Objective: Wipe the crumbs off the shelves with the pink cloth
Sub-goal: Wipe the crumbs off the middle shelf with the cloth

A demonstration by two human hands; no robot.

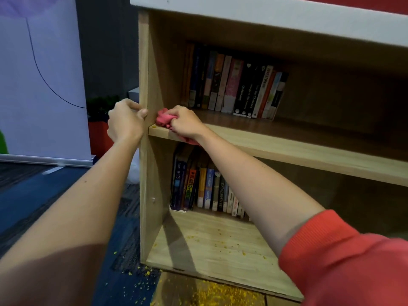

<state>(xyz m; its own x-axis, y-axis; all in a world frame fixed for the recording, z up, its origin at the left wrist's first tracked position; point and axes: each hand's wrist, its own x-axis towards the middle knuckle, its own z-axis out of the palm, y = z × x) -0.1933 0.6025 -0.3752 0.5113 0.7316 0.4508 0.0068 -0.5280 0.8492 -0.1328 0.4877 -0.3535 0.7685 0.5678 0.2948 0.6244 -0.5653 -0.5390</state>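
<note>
My right hand [184, 123] grips the bunched pink cloth [164, 120] and presses it on the upper shelf [287, 146] at its front left corner. A small crumb lies on that shelf just left of the cloth. My left hand [125, 122] holds the front edge of the bookcase's left side panel [143, 62], fingers curled round it. The lower shelf [212, 246] carries scattered yellow crumbs [225, 246] in front of its books.
Rows of books stand at the back of the upper shelf [236, 85] and the lower shelf [205, 186]. Many yellow crumbs lie on the floor [220, 294] before the bookcase and on the blue carpet [136, 281]. A white banner [42, 85] and a red planter [99, 138] stand left.
</note>
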